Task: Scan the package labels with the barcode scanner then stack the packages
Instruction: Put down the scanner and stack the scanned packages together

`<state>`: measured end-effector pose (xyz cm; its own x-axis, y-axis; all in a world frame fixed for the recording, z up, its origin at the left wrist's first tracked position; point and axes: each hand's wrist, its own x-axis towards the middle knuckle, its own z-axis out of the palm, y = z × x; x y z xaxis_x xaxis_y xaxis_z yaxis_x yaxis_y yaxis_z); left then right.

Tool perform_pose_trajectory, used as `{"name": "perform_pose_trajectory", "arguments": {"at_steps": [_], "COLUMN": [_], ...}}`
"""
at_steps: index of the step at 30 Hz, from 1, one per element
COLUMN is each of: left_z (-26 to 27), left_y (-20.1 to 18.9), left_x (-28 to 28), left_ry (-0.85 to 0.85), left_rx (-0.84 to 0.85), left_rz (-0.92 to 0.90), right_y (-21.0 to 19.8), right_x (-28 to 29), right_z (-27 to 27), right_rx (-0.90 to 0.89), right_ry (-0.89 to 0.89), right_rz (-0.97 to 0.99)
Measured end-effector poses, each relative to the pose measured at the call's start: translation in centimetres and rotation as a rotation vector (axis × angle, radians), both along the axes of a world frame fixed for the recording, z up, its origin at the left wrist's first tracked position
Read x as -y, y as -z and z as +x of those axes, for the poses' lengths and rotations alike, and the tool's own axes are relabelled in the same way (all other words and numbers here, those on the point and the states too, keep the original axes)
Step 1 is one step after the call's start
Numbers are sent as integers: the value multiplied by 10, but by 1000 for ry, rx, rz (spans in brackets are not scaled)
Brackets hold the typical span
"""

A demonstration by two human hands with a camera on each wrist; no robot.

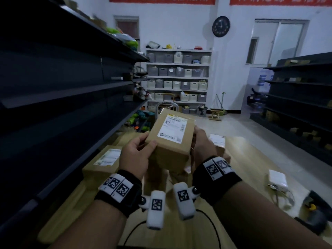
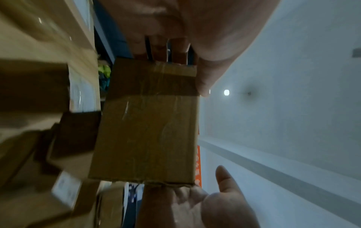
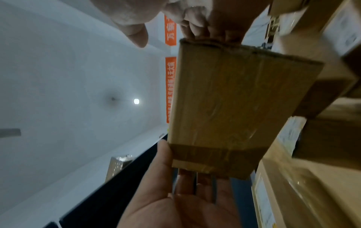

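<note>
I hold a brown cardboard package (image 1: 172,142) up over the table, its white shipping label (image 1: 173,127) facing up. My left hand (image 1: 138,153) grips its left end, thumb on top and fingers beneath. My right hand (image 1: 202,142) clasps the right end. From the left wrist, the package's taped underside (image 2: 146,131) shows between my left hand (image 2: 166,38) and right hand (image 2: 195,205). The right wrist view shows the same package (image 3: 234,100), with my right hand (image 3: 205,23) above and my left hand (image 3: 175,192) below. More labelled packages (image 1: 102,162) lie on the table below.
The wooden table (image 1: 251,159) carries a white block with a cable (image 1: 277,179) and, at the right edge, a dark device with a yellow part (image 1: 312,207). Dark shelving (image 1: 53,87) runs close along my left. More dark shelves (image 1: 296,105) stand across the floor at right.
</note>
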<state>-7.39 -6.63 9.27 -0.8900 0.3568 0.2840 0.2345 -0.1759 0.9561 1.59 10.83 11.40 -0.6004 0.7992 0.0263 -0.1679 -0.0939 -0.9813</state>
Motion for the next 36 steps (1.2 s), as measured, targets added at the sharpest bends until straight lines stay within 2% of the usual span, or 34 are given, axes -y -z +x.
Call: {"name": "perform_pose_trajectory", "arguments": {"at_steps": [3,9,13,15,19,21,24,27,31,36], "left_z": [-35,-111,-146,-156,-170,-173,-176,-179,-179,-180], "left_y": [-2,-4,2,10,32,42,52,54,57,63], "left_x": [38,95,116,123,131,134,135,134,133,133], "left_ry": [-76,-197,-220,-231,-231,-229,-241,-224,-212,-237], "left_rx": [31,55,79,114,171,198,213,261,330,333], "left_rz": [12,8,-11,-34,-74,-100,-107,-97,-148,-170], "right_y": [-8,-5,-5,4,51,60,37,43,59,48], "right_x": [32,72,98,103,88,93,124,130,133,144], "right_z": [-43,-121,-150,-166,-217,-214,-174,-166,-175,-174], "right_rx": [-46,-33,-25,1,119,165,212,273,406,409], "right_ry": [-101,-222,-287,-301,-289,-314,-317,-342,-450,-443], "right_rz": [-94,-99,-140,-141,-109,-96,21,101,-29,-132]}}
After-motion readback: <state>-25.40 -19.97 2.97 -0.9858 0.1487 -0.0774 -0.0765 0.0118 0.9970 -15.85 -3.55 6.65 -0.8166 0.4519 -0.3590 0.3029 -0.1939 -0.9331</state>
